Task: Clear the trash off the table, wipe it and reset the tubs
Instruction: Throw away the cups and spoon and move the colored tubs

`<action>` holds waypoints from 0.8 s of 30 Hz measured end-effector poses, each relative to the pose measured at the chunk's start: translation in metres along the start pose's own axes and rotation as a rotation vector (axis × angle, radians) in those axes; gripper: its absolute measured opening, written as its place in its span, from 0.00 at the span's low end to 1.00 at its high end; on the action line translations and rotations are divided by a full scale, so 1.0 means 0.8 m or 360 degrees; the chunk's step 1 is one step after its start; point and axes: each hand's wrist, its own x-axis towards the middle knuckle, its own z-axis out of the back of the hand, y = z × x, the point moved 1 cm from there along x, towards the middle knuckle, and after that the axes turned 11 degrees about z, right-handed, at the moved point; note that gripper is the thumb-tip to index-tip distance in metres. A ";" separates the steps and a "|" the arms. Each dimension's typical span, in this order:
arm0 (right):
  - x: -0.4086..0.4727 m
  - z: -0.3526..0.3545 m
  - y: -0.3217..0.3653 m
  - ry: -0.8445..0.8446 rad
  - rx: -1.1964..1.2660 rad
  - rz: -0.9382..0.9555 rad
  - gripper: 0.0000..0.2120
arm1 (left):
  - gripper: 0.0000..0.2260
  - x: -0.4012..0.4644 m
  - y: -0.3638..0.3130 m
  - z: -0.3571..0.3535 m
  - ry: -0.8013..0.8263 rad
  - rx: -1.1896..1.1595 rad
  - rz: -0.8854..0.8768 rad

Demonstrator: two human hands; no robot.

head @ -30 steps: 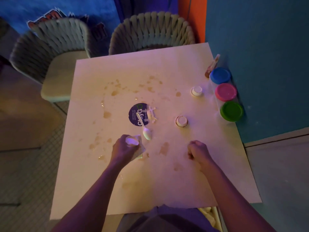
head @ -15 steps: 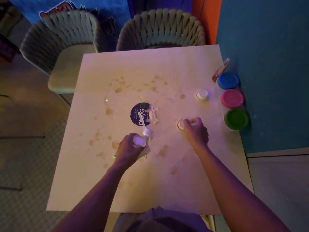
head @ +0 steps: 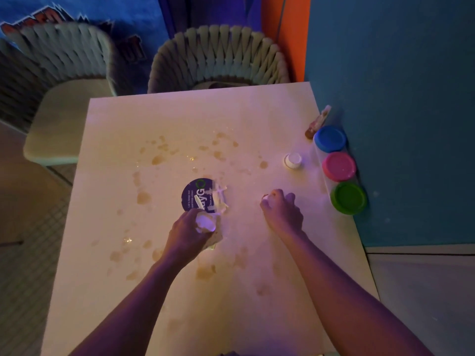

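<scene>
Left hand point(head: 191, 233) has its fingers curled round crumpled white trash point(head: 205, 222) at mid-tabletop point(head: 128, 291), beside the dark round lid point(head: 196, 194) and a white spoon point(head: 199, 202) lying across it. Right hand point(head: 282, 213) has its fingers closed over a small white cap point(head: 265, 199), mostly hidden; the grip appears to be a pinch. A second cap point(head: 293, 160) stands near three tubs by the wall: blue-lidded point(head: 330, 138), pink-lidded point(head: 339, 166), green-lidded point(head: 349, 197). Brown stains point(head: 158, 159) mark the tabletop.
</scene>
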 end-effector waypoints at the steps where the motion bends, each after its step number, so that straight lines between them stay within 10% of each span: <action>1: 0.009 0.002 0.001 -0.0033 0.0119 -0.0063 0.17 | 0.12 0.007 -0.002 0.001 0.0003 -0.0009 -0.0012; 9: 0.081 0.043 0.006 -0.0498 0.0148 -0.0110 0.17 | 0.16 0.047 -0.014 0.003 0.0073 -0.0125 -0.0106; 24: 0.171 0.058 -0.010 -0.0456 -0.0224 0.0000 0.12 | 0.23 0.072 -0.035 -0.006 0.0094 -0.0190 -0.0101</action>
